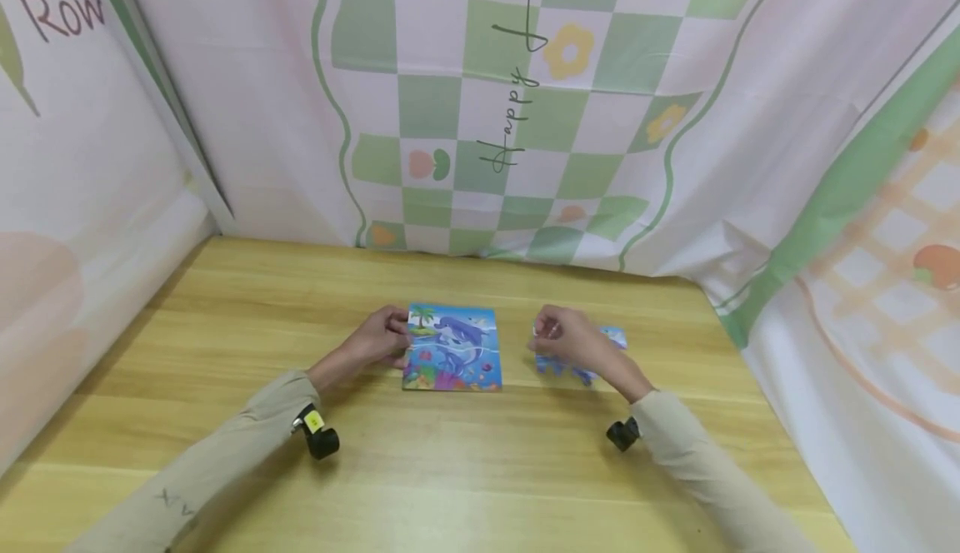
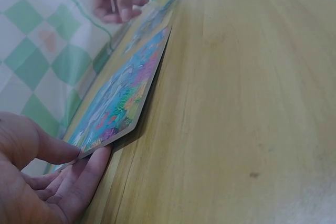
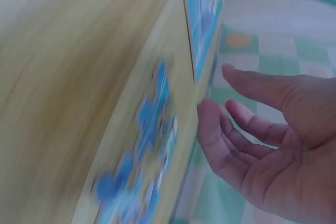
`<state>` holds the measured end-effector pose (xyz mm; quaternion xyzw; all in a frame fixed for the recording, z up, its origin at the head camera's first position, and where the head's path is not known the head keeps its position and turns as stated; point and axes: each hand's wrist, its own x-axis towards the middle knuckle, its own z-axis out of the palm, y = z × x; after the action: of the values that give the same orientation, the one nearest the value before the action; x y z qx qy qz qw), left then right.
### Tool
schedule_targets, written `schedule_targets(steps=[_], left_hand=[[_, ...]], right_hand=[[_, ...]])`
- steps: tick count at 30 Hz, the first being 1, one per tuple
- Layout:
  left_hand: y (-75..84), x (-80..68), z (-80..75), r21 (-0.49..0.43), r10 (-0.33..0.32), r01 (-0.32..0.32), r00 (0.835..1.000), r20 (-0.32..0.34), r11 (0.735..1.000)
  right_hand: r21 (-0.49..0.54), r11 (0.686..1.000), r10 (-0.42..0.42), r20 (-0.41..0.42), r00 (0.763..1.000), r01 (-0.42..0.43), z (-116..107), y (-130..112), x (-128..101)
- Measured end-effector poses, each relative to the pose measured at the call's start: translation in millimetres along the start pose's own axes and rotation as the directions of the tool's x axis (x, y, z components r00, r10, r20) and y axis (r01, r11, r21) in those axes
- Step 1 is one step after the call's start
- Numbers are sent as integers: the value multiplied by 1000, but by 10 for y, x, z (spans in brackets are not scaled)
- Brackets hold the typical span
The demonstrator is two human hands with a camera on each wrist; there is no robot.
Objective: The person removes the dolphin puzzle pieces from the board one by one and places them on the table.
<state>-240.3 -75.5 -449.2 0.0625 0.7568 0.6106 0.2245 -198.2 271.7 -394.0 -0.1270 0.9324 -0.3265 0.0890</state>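
My left hand (image 1: pixel 377 339) pinches the left edge of a thin square dolphin picture board (image 1: pixel 453 349). In the left wrist view the thumb lies on top of the board (image 2: pixel 123 93) and fingers are beneath it; that edge is slightly raised off the table. To the right, my right hand (image 1: pixel 576 341) hovers above blue jigsaw pieces (image 1: pixel 551 365), partly covering them in the head view. Its fingers are loosely curved, with nothing visible between thumb and fingertips in the right wrist view. The jigsaw pieces (image 3: pixel 149 129) there look blurred, with knobbed edges.
A wood-grain table (image 1: pixel 465 470) lies under everything. Behind it hangs a green-and-white checked curtain (image 1: pixel 495 120), with printed cloth (image 1: pixel 97 161) on the left side and more cloth (image 1: pixel 885 286) on the right. Small black cameras sit at both sleeves.
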Motion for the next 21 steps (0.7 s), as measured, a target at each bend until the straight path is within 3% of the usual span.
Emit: schedule_targets(steps=[6, 11, 17, 21], left_hand=[[1, -3, -9, 3, 5, -5, 1000, 0, 1000], [-5, 6, -8, 3, -1, 1, 1000, 0, 1000], [-8, 26, 0, -1, -3, 3, 1000, -2, 1000], [0, 19, -8, -1, 1, -1, 1000, 0, 1000]], right_hand=[[-3, 999, -37, 98, 994, 38, 238, -247, 266], [-44, 996, -72, 152, 986, 79, 373, -317, 421], [-135, 990, -19, 174, 984, 43, 491, -315, 510], [-132, 990, -17, 183, 983, 41, 504, -320, 543]])
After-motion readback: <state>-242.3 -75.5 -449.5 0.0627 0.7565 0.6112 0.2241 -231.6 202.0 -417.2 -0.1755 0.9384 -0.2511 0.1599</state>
